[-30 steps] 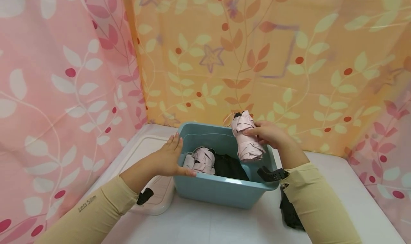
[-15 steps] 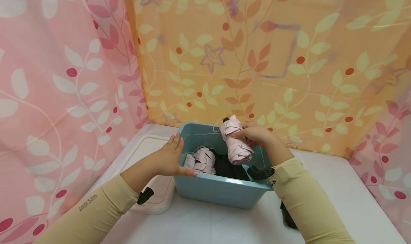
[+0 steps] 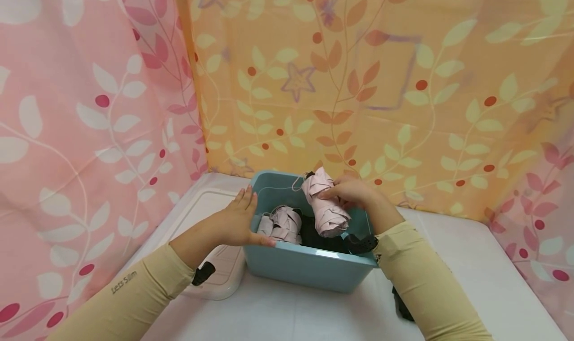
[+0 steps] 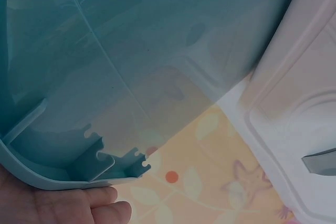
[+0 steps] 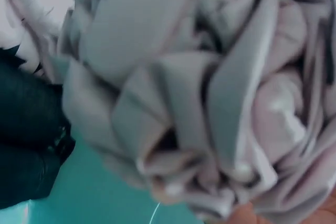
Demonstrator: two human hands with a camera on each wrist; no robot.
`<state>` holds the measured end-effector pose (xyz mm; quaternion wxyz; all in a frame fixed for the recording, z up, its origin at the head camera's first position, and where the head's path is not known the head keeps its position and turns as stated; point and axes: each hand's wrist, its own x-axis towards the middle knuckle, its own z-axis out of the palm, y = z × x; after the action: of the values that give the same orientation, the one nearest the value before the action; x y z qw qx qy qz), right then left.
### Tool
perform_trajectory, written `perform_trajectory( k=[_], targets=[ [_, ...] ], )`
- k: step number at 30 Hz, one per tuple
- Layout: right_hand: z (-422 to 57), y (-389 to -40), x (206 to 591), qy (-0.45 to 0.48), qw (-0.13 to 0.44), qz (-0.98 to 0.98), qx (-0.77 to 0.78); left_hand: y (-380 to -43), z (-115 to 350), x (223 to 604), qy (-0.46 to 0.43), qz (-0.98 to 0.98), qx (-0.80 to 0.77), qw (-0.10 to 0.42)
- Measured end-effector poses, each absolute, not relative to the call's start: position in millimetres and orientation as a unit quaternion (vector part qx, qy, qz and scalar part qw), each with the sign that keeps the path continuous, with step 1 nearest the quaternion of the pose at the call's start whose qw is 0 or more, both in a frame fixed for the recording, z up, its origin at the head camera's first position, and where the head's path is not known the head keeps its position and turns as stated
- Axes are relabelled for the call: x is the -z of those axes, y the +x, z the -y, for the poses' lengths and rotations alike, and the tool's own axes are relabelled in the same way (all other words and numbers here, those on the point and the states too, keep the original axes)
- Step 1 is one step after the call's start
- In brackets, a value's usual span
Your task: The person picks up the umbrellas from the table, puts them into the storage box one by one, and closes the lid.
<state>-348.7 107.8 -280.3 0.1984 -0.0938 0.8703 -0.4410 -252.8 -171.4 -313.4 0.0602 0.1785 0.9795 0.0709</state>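
The right hand [image 3: 352,192] grips a folded pink umbrella [image 3: 329,214] over the blue bin [image 3: 309,270], whose left end the left hand [image 3: 230,226] touches with straight fingers. In the bin lie another pink bundle [image 3: 287,224] and a black bundle [image 3: 310,235]. On the bench [image 3: 309,313], left of the bin is a white lid [image 3: 226,273]; right of it, the right sleeve [image 3: 426,281] partly hides a black thing [image 3: 401,305].

You get soft, even light in the head view, with white glare on the blue bin's [image 3: 309,273] front rim between your left hand [image 3: 226,225] and right hand [image 3: 354,191], and faint shadow on the desk [image 3: 296,316] beneath. Your left-wrist view is dimmer, hazy; your right-wrist view blurs the pink folded umbrella [image 5: 178,93].
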Motion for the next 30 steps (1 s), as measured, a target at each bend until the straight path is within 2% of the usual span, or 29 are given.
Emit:
perform_trajectory(
  k=[8,16,30],
  targets=[
    [-102,-346,287,-0.081,0.216,-0.867,0.442,-250,170,310,0.177,-0.979,-0.08,0.06],
    [-107,-349,291,-0.073,0.265,-0.87,0.41,-250,171,312,0.175,-0.979,-0.082,0.061],
    [-114,-351,287,-0.087,0.258,-0.865,0.421,-249,171,311,0.171,-0.979,-0.091,0.064]
  ],
)
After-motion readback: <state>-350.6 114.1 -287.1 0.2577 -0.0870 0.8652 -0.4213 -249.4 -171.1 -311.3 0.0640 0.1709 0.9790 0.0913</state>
